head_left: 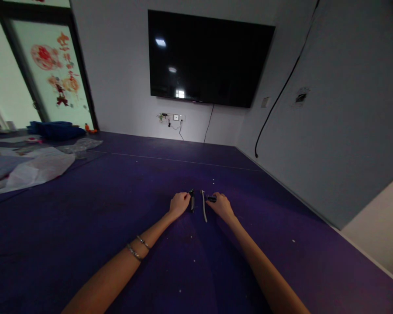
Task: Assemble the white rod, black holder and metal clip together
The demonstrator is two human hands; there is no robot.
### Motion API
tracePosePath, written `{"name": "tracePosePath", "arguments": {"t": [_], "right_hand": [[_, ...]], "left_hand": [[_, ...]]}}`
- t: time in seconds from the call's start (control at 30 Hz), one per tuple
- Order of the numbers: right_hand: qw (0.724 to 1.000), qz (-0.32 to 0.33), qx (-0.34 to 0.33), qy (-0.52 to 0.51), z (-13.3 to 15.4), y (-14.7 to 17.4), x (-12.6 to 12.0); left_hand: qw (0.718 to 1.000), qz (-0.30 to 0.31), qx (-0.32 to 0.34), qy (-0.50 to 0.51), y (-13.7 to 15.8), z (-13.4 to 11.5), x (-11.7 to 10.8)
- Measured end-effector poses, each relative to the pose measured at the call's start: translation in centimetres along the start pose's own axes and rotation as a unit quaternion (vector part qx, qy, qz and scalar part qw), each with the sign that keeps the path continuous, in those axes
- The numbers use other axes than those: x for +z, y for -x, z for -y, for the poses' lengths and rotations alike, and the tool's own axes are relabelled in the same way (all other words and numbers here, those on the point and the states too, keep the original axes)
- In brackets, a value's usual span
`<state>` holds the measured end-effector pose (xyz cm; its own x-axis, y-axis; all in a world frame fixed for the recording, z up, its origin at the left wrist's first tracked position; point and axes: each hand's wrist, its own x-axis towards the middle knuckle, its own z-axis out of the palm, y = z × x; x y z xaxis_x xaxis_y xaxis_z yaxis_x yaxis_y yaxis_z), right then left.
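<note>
A short dark piece (192,201) is pinched in the left hand (179,203) on the purple bench (85,209); at its 3 o'clock a slim curved strip (203,206) lies flat. A smaller dark part (211,199) is gripped by the right hand (222,206) fingers

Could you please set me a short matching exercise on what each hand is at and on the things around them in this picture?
Things:
1. left hand
2. right hand
3. grey strip
4. bracelets

Places:
A. lies on the purple surface between the two hands
B. on the left forearm
C. on a small dark piece, right of the strip
D. on a dark slim piece, left of the strip

Pairs: 1-D, 2-C, 3-A, 4-B
</note>
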<state>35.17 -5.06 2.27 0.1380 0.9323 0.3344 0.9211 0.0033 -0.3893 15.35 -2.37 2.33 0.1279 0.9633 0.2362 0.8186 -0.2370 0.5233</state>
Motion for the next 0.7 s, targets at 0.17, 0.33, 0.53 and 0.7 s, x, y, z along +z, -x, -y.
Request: {"name": "tracePosePath", "arguments": {"t": [0.17, 0.33, 0.53, 0.7], "right_hand": [[0.996, 0.005, -0.065, -0.063, -1.5, -0.1, -0.1], [0.989, -0.041, -0.105, -0.100, -3.3, 0.4, -0.6], [0.983, -0.046, -0.161, -0.076, -5.8, 0.7, -1.2], [0.969, -0.002, -0.227, -0.101, -5.6, -0.6, -0.7]], "left_hand": [[1.000, -0.001, -0.004, -0.002, 0.1, -0.1, 0.0], [1.000, -0.012, -0.011, -0.008, -0.3, 0.3, -0.3], [0.997, -0.045, -0.047, -0.031, -1.9, 2.7, -1.7], [0.996, -0.060, -0.030, -0.055, -2.5, 3.7, -2.0]]}}
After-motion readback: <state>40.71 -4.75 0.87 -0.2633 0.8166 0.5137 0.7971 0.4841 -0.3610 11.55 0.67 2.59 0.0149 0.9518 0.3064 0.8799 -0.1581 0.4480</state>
